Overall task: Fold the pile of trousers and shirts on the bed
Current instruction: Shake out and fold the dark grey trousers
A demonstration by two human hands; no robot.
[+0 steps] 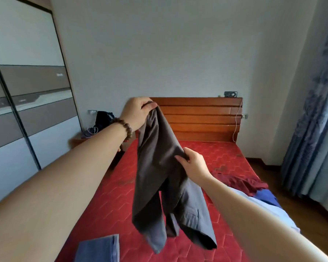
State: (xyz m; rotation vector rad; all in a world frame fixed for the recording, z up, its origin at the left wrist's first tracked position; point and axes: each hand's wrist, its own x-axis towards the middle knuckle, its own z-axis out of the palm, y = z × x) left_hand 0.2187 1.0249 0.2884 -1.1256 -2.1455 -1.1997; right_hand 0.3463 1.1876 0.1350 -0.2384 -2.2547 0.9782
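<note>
Trousers point(159, 167), dark grey, hang in mid-air above the red bed point(225, 157) as a person works through a pile of laundry, seen from the head camera. The left hand point(138, 114), a wooden bead bracelet point(126, 127) on its wrist, is raised in front of the wooden headboard point(201, 118) and pinches one end of the garment between thumb and curled fingers. The right hand point(194, 163), lower and nearer the camera, grips a fold of the same cloth partway down, fingers point(180, 159) closed round it. Below both hands the legs dangle loose and twisted, their hems clear of the mattress.

At the bed's right edge lies the unfolded pile point(254, 188): a maroon piece, a blue one and a pale one, tumbled together. At the near-left corner rests a blue-grey garment point(100, 248), apparently already folded.

The step in hand looks to be straightening the trousers before the fold. To do it well, the right hand would likely need to slide along to the matching edge so the cloth hangs flat between both hands, the legs shaken free of their twist and laid one over the other. The open stretch of mattress between the pile and the folded piece seems the natural place to lay them down.
</note>
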